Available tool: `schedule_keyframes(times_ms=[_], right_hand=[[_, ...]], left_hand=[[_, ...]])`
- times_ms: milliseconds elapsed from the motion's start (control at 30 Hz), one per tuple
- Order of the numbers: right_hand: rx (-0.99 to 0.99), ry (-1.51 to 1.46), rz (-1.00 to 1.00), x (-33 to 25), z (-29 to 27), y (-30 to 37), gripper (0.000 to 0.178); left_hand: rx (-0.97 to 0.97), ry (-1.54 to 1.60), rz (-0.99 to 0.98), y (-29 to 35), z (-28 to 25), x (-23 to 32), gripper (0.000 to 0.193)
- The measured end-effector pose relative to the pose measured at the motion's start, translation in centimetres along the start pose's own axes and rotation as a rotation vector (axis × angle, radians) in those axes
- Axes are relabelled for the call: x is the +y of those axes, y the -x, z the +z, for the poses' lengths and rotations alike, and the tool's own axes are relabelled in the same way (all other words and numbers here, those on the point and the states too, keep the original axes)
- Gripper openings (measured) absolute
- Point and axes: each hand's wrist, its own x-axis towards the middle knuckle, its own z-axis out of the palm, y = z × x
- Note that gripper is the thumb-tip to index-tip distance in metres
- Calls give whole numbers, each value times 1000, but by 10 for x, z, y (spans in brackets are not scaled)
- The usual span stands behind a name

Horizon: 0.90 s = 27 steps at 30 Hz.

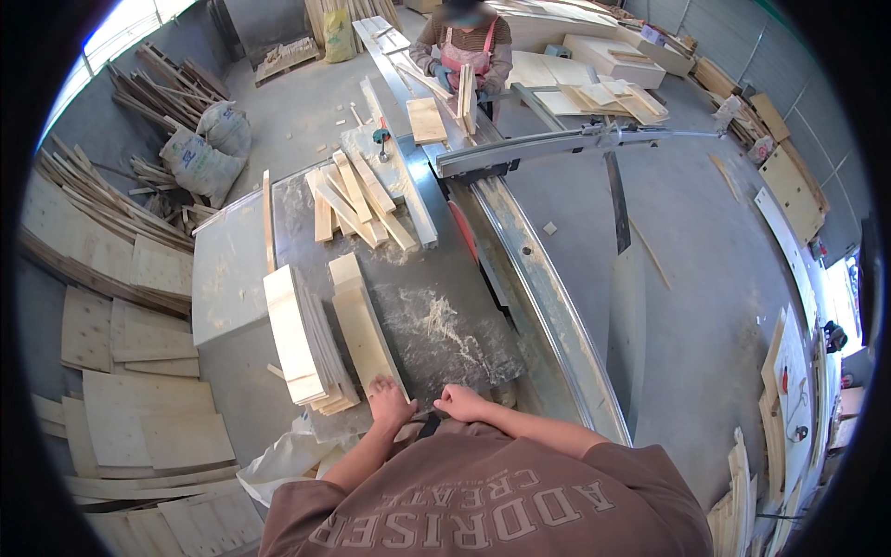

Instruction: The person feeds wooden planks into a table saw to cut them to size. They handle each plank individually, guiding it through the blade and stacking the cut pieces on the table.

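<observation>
My left hand rests at the near end of a short stack of pale wooden boards, its fingers spread over the top. My right hand is curled closed by the near edge of the dark machine table, apart from the boards; nothing shows in it. Just left of the boards stands a taller stack of wooden boards. Farther up the table lies a loose pile of narrow wood strips, beside a metal fence.
Sawdust lies on the table. A sliding rail runs along its right side, under a crossbar. At the far end a co-worker in gloves holds upright wood strips. Plywood sheets and white sacks line the left.
</observation>
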Motion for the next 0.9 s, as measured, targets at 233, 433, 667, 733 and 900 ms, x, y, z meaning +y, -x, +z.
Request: schedule_keyframes(times_ms=[233,433,667,733,900], right_hand=[[-70,-58,-55,23,-4,2,41],[-56,-57,-44,41,-3,19,43],[-79,-114,-15,58,1,24,43],[-48,-134,-26,60,2,22,43],[-14,-139,-35,56,-2,24,43]], left_hand=[[-163,-65,-52,-11,-34,24,78],[-144,-40,-21,-9,-36,20,79],[-125,47,-53,-12,-31,10,77],[-135,38,-52,-13,-30,7,74],[-148,43,-48,-13,-26,4,75]])
